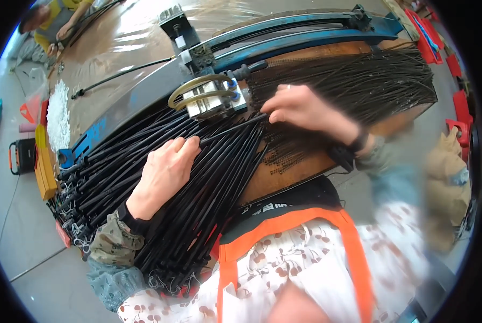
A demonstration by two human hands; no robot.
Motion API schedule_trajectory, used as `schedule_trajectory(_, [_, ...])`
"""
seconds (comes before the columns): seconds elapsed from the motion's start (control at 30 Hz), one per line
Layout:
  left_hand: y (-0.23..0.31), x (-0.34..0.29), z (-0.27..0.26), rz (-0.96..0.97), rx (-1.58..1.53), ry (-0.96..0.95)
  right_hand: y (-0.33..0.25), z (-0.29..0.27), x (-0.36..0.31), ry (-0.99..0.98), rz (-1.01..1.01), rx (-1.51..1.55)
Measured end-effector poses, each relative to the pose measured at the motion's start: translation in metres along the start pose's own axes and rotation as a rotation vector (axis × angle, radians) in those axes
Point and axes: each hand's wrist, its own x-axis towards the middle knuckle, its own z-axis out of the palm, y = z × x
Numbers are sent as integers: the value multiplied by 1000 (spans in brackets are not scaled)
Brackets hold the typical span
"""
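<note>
My left hand (pixel 168 167) is closed around a thin black rod (pixel 230 130), which slants up to the right. At the rod's far end, the fingers of my right hand (pixel 300 107) are pinched together; whether they grip the rod itself or a thin wire at its tip is hard to make out. Beneath both hands lies a fanned heap of long black rods (pixel 198 199), with several pale wire loops at their outer ends. Just beyond the held rod stands a metal clamp block (pixel 214 102) with yellowish air hoses (pixel 195 83). Under my right forearm spreads a pile of thin dark coiled wires (pixel 359 81).
A blue rail frame (pixel 305 43) runs along the far side of the wooden table (pixel 284 177). White bits (pixel 58 116) lie at the left by a yellow bar (pixel 44 167). Red bins (pixel 459 113) line the right. Another person (pixel 58 24) works at the far left.
</note>
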Motion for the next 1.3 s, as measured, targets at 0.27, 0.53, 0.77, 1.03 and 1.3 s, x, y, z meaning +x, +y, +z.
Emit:
schedule_trajectory(0.27, [2, 11, 7, 20, -197, 58, -23, 7, -3, 177, 50, -34])
schedule_trajectory(0.53, [11, 24, -23, -3, -121, -60, -29, 9, 10, 274, -407, -554])
schedule_trajectory(0.77, [8, 25, -15, 24, -7, 84, -51, 13, 28, 216, -357, -553])
schedule_trajectory(1.03, [26, 37, -40, 56, 88, 71, -37, 8, 20, 257, -222, -465])
schedule_trajectory(1.3, [35, 97, -104, 63, 414, 280, 36, -103, -10, 582, -69, -638])
